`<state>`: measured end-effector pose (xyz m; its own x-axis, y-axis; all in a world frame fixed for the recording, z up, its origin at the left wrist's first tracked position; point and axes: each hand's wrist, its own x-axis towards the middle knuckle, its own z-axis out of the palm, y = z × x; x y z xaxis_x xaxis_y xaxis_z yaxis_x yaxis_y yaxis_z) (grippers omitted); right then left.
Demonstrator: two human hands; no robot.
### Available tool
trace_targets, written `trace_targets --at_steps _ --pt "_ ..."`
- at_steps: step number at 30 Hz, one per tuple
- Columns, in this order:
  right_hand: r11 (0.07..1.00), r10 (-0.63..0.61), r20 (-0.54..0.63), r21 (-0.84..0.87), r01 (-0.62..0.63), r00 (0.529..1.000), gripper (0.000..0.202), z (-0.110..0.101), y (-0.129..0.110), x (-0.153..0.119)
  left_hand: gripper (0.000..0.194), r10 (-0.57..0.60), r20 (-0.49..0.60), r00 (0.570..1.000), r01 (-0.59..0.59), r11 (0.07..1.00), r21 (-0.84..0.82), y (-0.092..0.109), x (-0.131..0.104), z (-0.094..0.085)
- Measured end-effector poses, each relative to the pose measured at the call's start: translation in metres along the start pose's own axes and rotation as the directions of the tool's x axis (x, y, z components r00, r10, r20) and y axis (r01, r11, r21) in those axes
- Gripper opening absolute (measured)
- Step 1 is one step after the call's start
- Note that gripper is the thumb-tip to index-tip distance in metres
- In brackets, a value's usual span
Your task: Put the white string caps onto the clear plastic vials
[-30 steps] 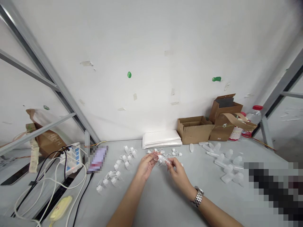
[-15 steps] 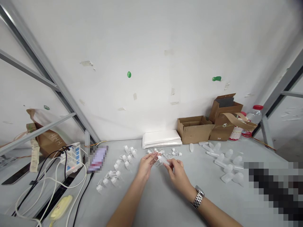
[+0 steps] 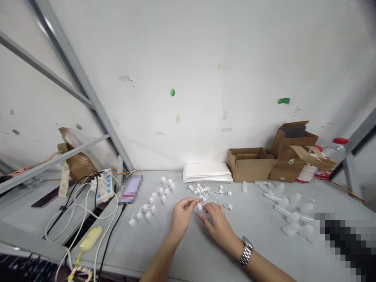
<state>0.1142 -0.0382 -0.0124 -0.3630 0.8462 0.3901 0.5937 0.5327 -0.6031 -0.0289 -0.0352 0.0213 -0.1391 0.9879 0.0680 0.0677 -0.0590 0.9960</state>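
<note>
Pinching: left hand (image 3: 181,217), fingers on white cap (image 3: 199,206), lower centre
Right hand (image 3: 219,223): fingers curled beside it, grip unclear
Loose caps (image 3: 201,189): centre, above hands
Bottles (image 3: 293,217): lower right

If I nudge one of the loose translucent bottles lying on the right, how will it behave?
The translucent bottles look thin-walled, so each is probably light and easily shifted. Those on their sides look rounded, so one may roll. They lie bunched together on a smooth-looking tabletop, so a push could slide neighbours too.
</note>
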Motion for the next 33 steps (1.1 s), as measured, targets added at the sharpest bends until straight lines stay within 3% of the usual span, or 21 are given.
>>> trace_targets --at_steps 4,10,15,20,23,27,33 --pt "0.999 -0.043 0.134 0.016 0.041 0.990 0.009 0.017 -0.008 0.008 0.035 -0.040 -0.096 0.995 0.048 0.995 0.087 -0.002 -0.033 -0.031" --pt "0.992 -0.094 0.293 -0.055 0.115 0.951 0.011 0.062 -0.022 0.043 0.043 -0.207 -0.161 0.965 0.198 0.978 -0.071 -0.032 -0.061 -0.075" --pt "0.987 -0.129 0.281 -0.059 0.151 0.951 0.016 0.094 -0.043 0.067 0.044 -0.239 -0.211 0.948 0.222 0.970 -0.098 -0.046 -0.070 -0.087" --pt "0.986 -0.140 0.262 -0.052 0.159 0.955 0.020 0.101 -0.052 0.073 0.040 -0.201 -0.240 0.950 0.179 0.978 -0.108 -0.041 -0.072 -0.086" --pt "0.986 -0.138 0.245 -0.052 0.156 0.959 0.026 0.088 -0.051 0.067 0.040 -0.205 -0.232 0.951 0.176 0.975 -0.139 -0.037 -0.071 -0.082" --pt "0.986 -0.130 0.150 -0.081 0.143 0.980 0.026 0.046 -0.032 0.051 0.043 -0.233 -0.193 0.953 0.212 0.969 -0.125 -0.029 -0.069 -0.070" --pt "0.942 0.084 -0.041 -0.323 -0.093 0.996 0.022 -0.048 0.051 0.004 0.047 -0.234 -0.084 0.969 0.232 0.972 -0.032 -0.025 -0.070 -0.043"
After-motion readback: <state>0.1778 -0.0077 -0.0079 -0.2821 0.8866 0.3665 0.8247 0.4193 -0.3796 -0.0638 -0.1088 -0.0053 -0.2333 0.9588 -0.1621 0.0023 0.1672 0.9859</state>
